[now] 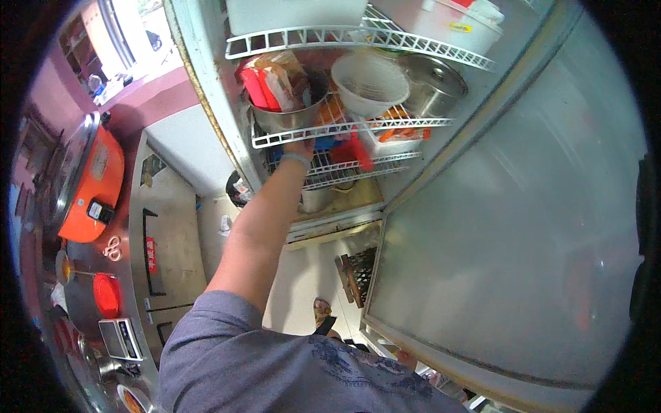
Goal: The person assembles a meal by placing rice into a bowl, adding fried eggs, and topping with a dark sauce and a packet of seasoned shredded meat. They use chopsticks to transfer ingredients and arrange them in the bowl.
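My left hand reaches into the open refrigerator, at the front edge of the middle wire shelf. The fingers are hidden behind that edge, so I cannot tell how far they are spread or whether they grip anything. Directly above the hand, on that shelf, stands a steel bowl filled with red packets. Just beside it is a white plastic basket, then a lidded steel pot. I judge the bowl rigid, smooth, possibly cold-slick and fairly heavy when loaded; grasp at the rim. My right hand is out of view.
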The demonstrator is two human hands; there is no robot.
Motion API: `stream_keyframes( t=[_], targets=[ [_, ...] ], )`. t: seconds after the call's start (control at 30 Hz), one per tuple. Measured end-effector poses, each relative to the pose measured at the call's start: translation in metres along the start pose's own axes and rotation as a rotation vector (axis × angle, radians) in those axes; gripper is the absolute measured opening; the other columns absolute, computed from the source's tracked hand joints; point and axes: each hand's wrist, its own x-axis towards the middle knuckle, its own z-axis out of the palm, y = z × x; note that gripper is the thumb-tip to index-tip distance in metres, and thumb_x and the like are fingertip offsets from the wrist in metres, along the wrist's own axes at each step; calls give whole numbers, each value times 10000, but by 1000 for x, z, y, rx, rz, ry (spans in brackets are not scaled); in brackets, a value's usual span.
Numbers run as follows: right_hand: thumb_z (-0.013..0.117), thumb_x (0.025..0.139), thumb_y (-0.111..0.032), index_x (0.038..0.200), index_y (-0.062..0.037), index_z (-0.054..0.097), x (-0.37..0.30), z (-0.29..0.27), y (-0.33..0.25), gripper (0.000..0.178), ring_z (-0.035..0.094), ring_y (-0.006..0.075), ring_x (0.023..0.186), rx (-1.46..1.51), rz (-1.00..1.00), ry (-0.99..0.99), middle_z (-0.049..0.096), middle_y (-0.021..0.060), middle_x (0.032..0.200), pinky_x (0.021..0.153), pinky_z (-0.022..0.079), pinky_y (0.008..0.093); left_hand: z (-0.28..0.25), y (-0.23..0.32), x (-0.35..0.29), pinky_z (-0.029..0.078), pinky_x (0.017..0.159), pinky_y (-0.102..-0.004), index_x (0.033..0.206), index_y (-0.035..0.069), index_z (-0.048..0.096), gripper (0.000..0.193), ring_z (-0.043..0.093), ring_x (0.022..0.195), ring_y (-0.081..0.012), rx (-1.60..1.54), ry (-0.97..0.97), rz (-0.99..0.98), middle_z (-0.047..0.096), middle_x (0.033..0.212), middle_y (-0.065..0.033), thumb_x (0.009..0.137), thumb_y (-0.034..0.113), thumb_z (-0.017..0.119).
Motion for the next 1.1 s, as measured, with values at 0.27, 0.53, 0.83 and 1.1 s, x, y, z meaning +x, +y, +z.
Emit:
stream_keyframes(
  t=[0.27, 0.53, 0.83, 1.1],
  targets=[
    [495, 878, -352, 1153, -90, 481, -19, 65, -50, 381, 456, 238, 928, -62, -83, -144, 518, 101, 1028, 753, 327, 411, -46, 7, -168, 493, 657, -299, 927, 72, 533, 154, 567, 749, -166, -80, -74, 8, 582, 864, -39, 779, 85, 491],
    [479, 902, -392, 1233, -92, 446, -99, 229, -76, 448, 446, 248, 1060, -341, -191, -517, 507, 103, 1144, 877, 328, 426, -180, 136, -416, 508, 828, -359, 973, 17, 594, 284, 634, 901, -198, -15, -234, -272, 655, 1009, -90, 703, 86, 540],
    [461, 929, -436, 1324, -95, 406, -251, 414, 14, 524, 436, 260, 1208, -528, -16, -1297, 495, 105, 1274, 1017, 329, 442, -322, 238, -646, 485, 845, -332, 1046, 19, 627, 353, 617, 914, -170, 8, 7, 589, 648, 1035, -71, 701, 31, 560],
    [470, 931, -366, 1302, -126, 424, -356, 531, 196, 444, 476, 231, 1182, -1343, 228, -1720, 487, 55, 1306, 1012, 352, 429, -348, 205, -889, 483, 886, -381, 1120, 6, 549, 432, 610, 958, -221, -163, 384, 1267, 624, 1067, -117, 692, 51, 510]
  ],
)
